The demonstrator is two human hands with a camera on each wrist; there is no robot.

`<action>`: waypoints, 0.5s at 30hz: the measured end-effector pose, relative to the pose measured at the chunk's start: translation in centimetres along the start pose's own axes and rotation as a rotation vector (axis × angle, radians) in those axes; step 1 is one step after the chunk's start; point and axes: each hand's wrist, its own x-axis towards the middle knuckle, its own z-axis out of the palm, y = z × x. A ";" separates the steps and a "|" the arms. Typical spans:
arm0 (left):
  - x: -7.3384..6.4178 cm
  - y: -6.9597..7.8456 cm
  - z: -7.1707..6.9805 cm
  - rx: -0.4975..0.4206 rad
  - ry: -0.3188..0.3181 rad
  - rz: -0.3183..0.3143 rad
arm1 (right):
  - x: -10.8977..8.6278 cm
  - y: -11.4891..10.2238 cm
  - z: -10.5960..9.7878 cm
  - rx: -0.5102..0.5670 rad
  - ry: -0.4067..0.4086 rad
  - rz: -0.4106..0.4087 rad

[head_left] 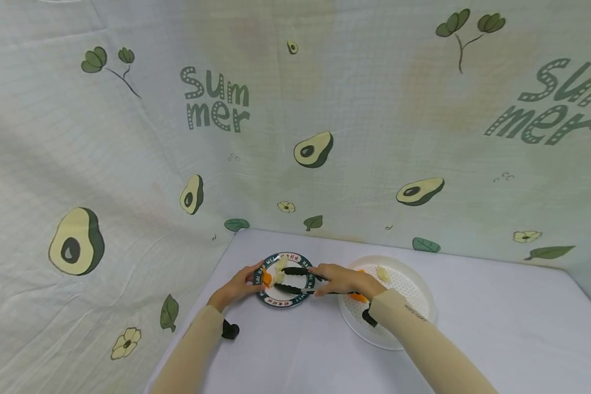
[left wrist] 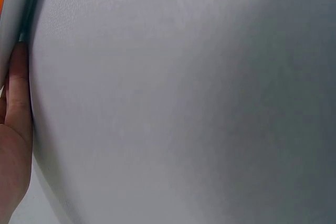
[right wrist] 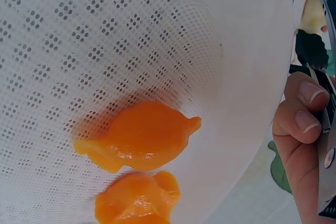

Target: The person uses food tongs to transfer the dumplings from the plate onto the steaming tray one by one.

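Note:
My left hand [head_left: 240, 285] grips the left rim of a round plate [head_left: 274, 302] with a dark patterned border, thumb over the edge. In the left wrist view, fingers [left wrist: 18, 87] lie along the plate's outer side. An orange dumpling [head_left: 267, 278] and pale yellow dumplings [head_left: 281, 263] sit on the plate's left half. My right hand [head_left: 339, 278] holds metal tongs [head_left: 289, 289] with black scalloped tips, seen also in the right wrist view. The tips are spread over the plate, the lower one beside a pale dumpling.
To the right stands a white perforated basket [head_left: 413, 332], partly under my right forearm. Orange dumplings [right wrist: 149, 137] and a pale one [head_left: 383, 273] lie in it. Small black pieces [head_left: 230, 330] show beside both sleeves. A printed cloth [head_left: 364, 120] hangs behind the white table.

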 end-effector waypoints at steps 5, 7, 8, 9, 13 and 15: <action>0.2 -0.6 0.1 0.015 0.001 -0.003 | -0.1 0.0 0.2 -0.034 -0.002 -0.011; 0.3 -0.8 0.2 0.016 0.002 -0.006 | -0.2 -0.1 0.2 -0.036 -0.004 -0.009; 0.4 -0.8 0.2 0.015 0.003 -0.007 | -0.2 -0.1 0.1 -0.033 -0.005 -0.003; 0.4 -0.8 0.2 0.016 0.003 -0.008 | -0.3 -0.2 0.1 -0.030 -0.009 0.008; 0.4 -0.7 0.2 0.020 0.006 -0.021 | -0.8 -0.4 -0.2 -0.021 -0.020 0.044; 0.4 -0.6 0.1 0.028 0.007 -0.024 | -0.9 -0.4 -0.4 -0.024 -0.025 0.050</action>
